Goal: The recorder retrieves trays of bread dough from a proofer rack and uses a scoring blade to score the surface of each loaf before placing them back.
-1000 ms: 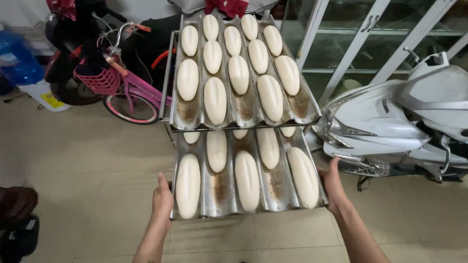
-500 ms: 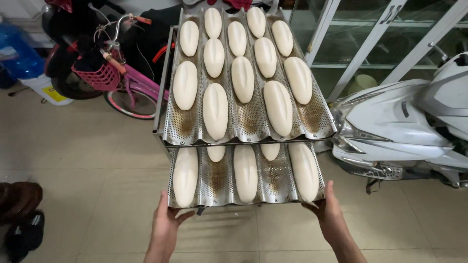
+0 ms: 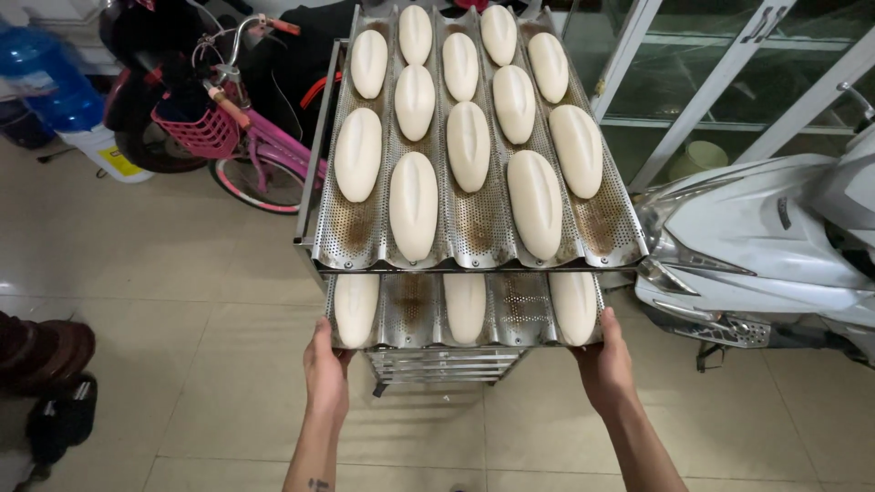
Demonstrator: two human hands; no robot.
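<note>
Both grips, left hand [image 3: 326, 372] and right hand [image 3: 603, 364], clasp the lower tray [image 3: 410, 319].

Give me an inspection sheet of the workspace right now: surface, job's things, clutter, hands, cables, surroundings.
Surface: pale tiled floor; no table, a metal rack bears the trays.
Job's things: lower perforated tray with three dough loaves showing, mostly under the upper tray, which carries eleven loaves.
Clutter: dark shoes on the floor at far left.
Hands: left hand grips the lower tray's front left corner, right hand its front right corner.
Cables: nothing seen.
Surroundings: pink bicycle and blue water jug left of the rack, white scooter to the right, glass doors behind.
</note>
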